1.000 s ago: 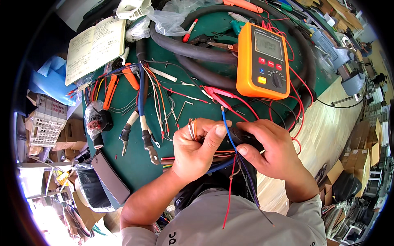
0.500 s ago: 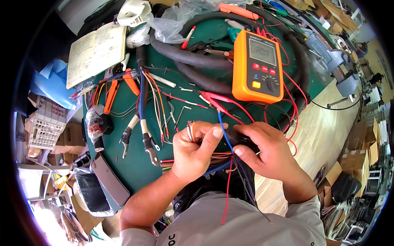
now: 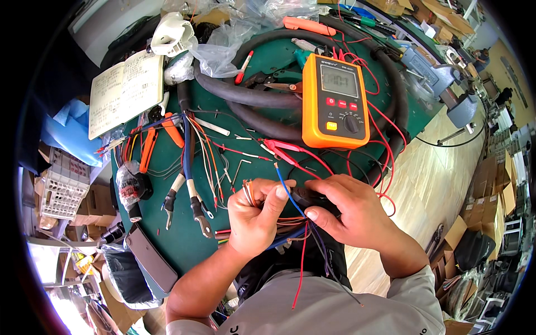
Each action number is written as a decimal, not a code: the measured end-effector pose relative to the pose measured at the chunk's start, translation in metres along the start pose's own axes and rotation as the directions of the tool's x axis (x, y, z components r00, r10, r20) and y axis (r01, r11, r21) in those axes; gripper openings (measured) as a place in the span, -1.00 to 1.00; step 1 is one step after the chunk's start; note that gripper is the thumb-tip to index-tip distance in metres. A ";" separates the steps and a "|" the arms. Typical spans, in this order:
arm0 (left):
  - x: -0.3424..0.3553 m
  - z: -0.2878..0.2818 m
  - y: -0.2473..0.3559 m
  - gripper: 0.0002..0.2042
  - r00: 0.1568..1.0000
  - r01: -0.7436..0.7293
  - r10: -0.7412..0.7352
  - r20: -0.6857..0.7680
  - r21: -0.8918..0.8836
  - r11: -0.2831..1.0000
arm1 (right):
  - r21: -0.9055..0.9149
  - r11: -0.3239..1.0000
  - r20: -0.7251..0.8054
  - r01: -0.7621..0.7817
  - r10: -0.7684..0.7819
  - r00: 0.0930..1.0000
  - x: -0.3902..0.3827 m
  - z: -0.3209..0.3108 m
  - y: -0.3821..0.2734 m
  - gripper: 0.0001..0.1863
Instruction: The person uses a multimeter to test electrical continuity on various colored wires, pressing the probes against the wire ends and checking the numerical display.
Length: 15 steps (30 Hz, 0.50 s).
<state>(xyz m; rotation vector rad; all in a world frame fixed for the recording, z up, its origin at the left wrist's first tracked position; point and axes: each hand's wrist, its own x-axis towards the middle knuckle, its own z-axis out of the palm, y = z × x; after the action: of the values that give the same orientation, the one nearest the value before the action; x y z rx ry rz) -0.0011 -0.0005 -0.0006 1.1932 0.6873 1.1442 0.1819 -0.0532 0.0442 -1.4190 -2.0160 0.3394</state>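
My left hand (image 3: 254, 218) is closed, with thumb and forefinger meeting at a thin blue wire (image 3: 291, 196) whose free end points up. Thin orange and white wires (image 3: 248, 192) pass between the fingers of that hand. Just to its right, my right hand (image 3: 354, 209) is wrapped over a thick black cable (image 3: 307, 196), its thumb by the spot where the wires fan out. Below the hands a red wire (image 3: 301, 273) and dark wires (image 3: 330, 262) hang in front of my shirt. More coloured wires run beneath the left hand, partly hidden.
An orange multimeter (image 3: 336, 103) with red leads (image 3: 385, 151) lies beyond my hands, among coiled black cable (image 3: 245, 92). Lugged cable ends (image 3: 199, 218), orange-handled pliers (image 3: 148, 148), a phone (image 3: 151, 257) and an open notebook (image 3: 124, 92) lie leftward. A bench vise (image 3: 460, 109) stands far right.
The bench things appear slightly lower and further left as the view shifts. Both hands appear a little further left too, with the same hold; the blue wire leans more to the left.
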 end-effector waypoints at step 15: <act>-0.001 -0.002 0.001 -0.86 0.999 0.046 -0.047 0.007 0.017 0.999 | -0.009 1.000 -0.019 0.018 -0.019 1.000 0.001 0.001 0.001 -0.64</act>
<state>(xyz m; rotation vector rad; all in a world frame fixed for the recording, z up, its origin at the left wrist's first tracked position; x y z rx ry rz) -0.0034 -0.0005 0.0002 1.1891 0.7173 1.0969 0.1823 -0.0522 0.0434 -1.4029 -2.0165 0.3086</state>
